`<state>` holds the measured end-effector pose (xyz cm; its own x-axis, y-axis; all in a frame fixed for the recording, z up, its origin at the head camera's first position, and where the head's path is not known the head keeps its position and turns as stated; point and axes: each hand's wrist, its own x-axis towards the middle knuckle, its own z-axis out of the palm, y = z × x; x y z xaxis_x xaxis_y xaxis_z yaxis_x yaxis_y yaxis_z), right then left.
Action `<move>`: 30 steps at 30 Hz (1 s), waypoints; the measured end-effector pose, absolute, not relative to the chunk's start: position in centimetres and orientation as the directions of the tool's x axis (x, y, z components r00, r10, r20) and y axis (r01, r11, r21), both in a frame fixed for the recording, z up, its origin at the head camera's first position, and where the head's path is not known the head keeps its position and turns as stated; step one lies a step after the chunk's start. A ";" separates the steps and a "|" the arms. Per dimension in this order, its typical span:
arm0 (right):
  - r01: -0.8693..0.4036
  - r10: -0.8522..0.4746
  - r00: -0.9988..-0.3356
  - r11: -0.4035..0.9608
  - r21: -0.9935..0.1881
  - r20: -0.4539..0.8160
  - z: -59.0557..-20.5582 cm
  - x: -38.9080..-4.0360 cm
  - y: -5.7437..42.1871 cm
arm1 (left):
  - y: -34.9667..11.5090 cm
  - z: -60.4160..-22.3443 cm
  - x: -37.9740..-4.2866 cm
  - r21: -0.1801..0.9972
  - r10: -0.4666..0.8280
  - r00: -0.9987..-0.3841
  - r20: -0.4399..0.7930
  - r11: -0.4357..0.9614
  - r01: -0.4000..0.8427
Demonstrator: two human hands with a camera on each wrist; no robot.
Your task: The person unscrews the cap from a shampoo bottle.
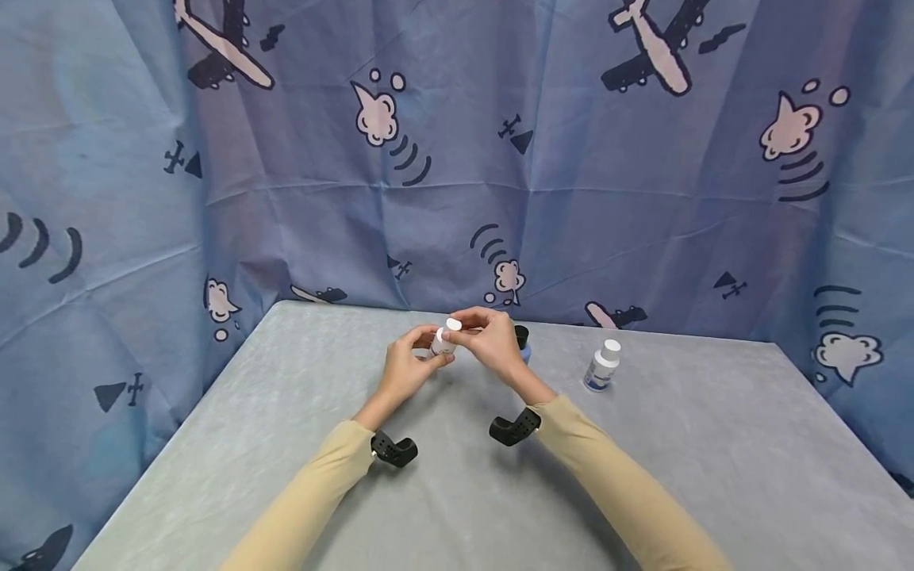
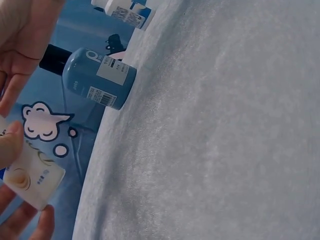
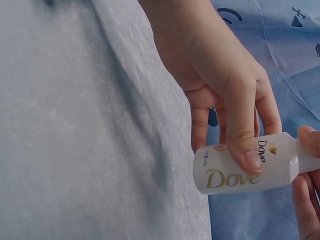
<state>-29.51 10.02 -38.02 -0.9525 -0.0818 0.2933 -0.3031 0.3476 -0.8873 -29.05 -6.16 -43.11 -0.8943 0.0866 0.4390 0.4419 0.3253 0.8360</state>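
Observation:
A small white Dove bottle (image 3: 240,165) is held tilted above the table between both hands. My left hand (image 1: 407,368) grips its body, the thumb on one side and the fingers on the other. At the top end, my right hand (image 1: 489,341) pinches the white cap (image 1: 453,324) between thumb and fingers. In the right wrist view, the fingers (image 3: 306,200) at the right edge partly cover the cap and neck. Gold lettering shows on the bottle in that view.
Behind my right hand stands a blue bottle (image 2: 95,77) with a black cap, partly hidden in the head view. A white bottle (image 1: 602,367) with a blue label stands farther right. A grey cloth covers the table (image 1: 714,444); a blue patterned curtain (image 1: 457,159) hangs behind.

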 end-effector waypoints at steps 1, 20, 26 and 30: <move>-0.298 -0.082 -0.954 0.350 -0.888 0.288 -37.9 -29.6 10.0 | -6.2 -43.0 -29.1 0.836 0.092 -0.895 0.437 0.324 0.442; -0.400 -0.321 -0.905 0.422 -0.814 0.278 -37.1 -30.1 11.0 | -7.5 -42.6 -29.7 0.852 0.349 -0.900 0.262 0.355 0.386; -0.404 -0.399 -0.886 0.416 -0.815 0.235 -36.6 -30.2 11.2 | -7.4 -42.8 -30.0 0.856 0.324 -0.907 0.270 0.350 0.380; -0.329 -0.343 -0.923 0.468 -0.820 0.175 -36.6 -30.2 10.9 | -7.1 -42.9 -29.6 0.825 0.195 -0.923 0.332 0.414 0.384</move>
